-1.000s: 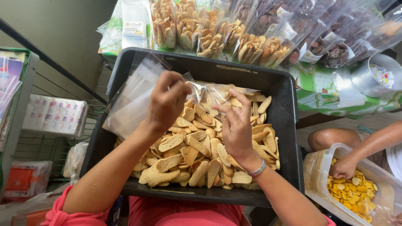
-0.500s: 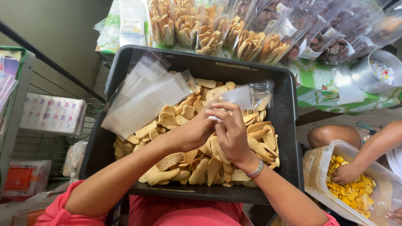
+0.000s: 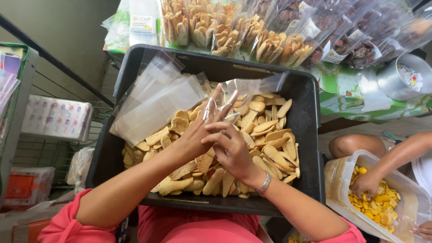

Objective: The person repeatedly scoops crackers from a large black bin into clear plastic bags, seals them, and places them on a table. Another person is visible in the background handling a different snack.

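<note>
A black plastic tray (image 3: 310,135) in front of me holds a heap of pale oval biscuits (image 3: 270,139). A stack of empty clear bags (image 3: 157,103) lies on its back left part. My left hand (image 3: 195,132) and my right hand (image 3: 231,150) meet over the middle of the tray, fingers pressed together on the mouth of one clear plastic bag (image 3: 252,87). The bag trails up and to the right above the biscuits and looks empty. A metal bracelet (image 3: 265,182) sits on my right wrist.
Filled bags of biscuits (image 3: 234,31) and of dark snacks (image 3: 342,40) line the back, beside a metal tin (image 3: 405,76). At the right, another person's hand (image 3: 366,184) reaches into a clear tub of yellow snacks (image 3: 382,207). A wire rack with a white package (image 3: 56,119) stands at the left.
My left hand left the bag stack at the back left and came to the tray's middle. Both hands have closed together on a single clear bag, lifted above the biscuits.
</note>
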